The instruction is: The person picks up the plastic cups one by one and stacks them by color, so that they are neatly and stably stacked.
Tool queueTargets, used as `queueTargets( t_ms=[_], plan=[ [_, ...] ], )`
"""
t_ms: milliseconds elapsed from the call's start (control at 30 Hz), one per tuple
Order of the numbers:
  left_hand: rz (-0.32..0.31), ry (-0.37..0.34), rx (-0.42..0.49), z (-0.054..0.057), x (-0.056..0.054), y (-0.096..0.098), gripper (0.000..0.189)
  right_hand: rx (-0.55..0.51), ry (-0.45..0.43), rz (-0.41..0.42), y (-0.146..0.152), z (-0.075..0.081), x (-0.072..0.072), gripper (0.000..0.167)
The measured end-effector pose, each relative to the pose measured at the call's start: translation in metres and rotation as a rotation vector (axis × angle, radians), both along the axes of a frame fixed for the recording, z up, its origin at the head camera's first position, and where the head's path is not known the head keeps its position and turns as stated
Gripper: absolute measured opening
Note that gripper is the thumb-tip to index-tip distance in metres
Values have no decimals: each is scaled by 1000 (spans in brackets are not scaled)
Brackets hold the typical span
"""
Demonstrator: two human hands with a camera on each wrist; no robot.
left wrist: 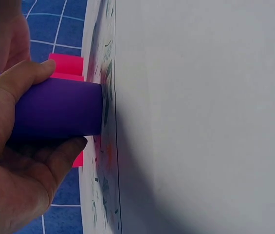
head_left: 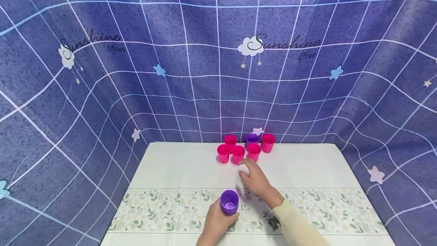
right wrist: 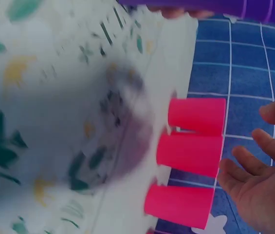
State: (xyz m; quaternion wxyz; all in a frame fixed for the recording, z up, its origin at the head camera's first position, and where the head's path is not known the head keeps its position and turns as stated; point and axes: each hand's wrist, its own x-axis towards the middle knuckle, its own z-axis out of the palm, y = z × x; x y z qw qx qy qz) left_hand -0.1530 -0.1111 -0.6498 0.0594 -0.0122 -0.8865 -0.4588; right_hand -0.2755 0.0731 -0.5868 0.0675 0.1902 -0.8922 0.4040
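Note:
A stack of purple cups stands upright at the front middle of the table, open ends up. Around its side curl the fingers and thumb of my left hand; in the left wrist view the base of the stack meets the tablecloth. My right hand is over the table beyond the stack, holding nothing, its fingers relaxed and spread in the right wrist view. Its fingertips are close to the near pink cups, overlapping one in the head view.
Several pink cups stand upright in a group at the table's back edge, with one purple cup among them. A white tablecloth with a floral band covers the table. Blue grid-patterned curtain encloses the back and sides.

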Motion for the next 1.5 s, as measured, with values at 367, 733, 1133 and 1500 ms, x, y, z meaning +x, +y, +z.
queueTargets(
  t_ms=[367, 733, 1133, 1500],
  plan=[
    [9, -65, -8, 3, -1, 1, 71, -21, 120, -102, 12, 16, -45, 31],
    [5, -41, 3, 6, 4, 1, 71, 56, 103, -114, 19, 24, -71, 34],
    [-46, -107, 50, 7, 5, -5, 69, 202, 79, -111, 14, 18, -107, 38],
    [-75, -115, 92, 7, 4, -5, 72, 245, 54, -125, 19, 19, -127, 37]
  ],
)
